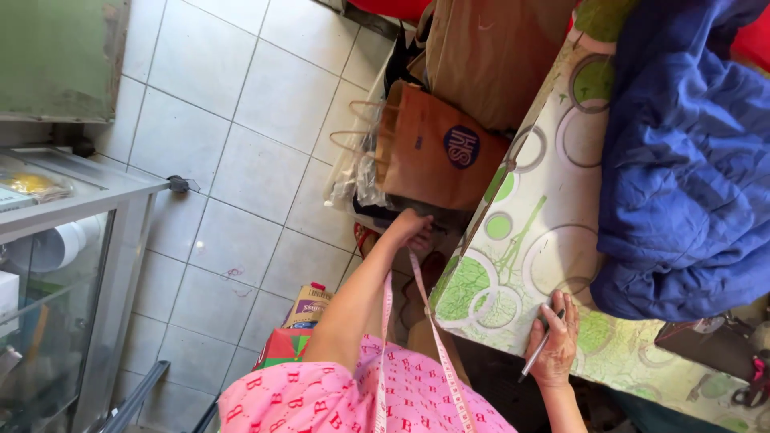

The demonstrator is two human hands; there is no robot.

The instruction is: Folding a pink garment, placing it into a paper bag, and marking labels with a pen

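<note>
Left hand [411, 227] reaching below the table [545, 232] edge under a brown paper bag [433, 152], fingers hidden, grip unclear; right hand [557, 337] at the table's near edge, fingers pinching a slim silver pen [536, 356]; open tiled floor [241, 160] beside the table

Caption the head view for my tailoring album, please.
Left hand reaches toward a brown paper bag below the table; right hand rests on it holding a pen.

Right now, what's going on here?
A person in a pink patterned top, a pink measuring tape draped round the neck, leans from a table with a green circle-patterned cover. The left hand reaches down under a brown paper bag on the floor beside the table. The right hand rests on the table edge, holding a slim silver pen. Blue quilted fabric lies bunched on the table.
</note>
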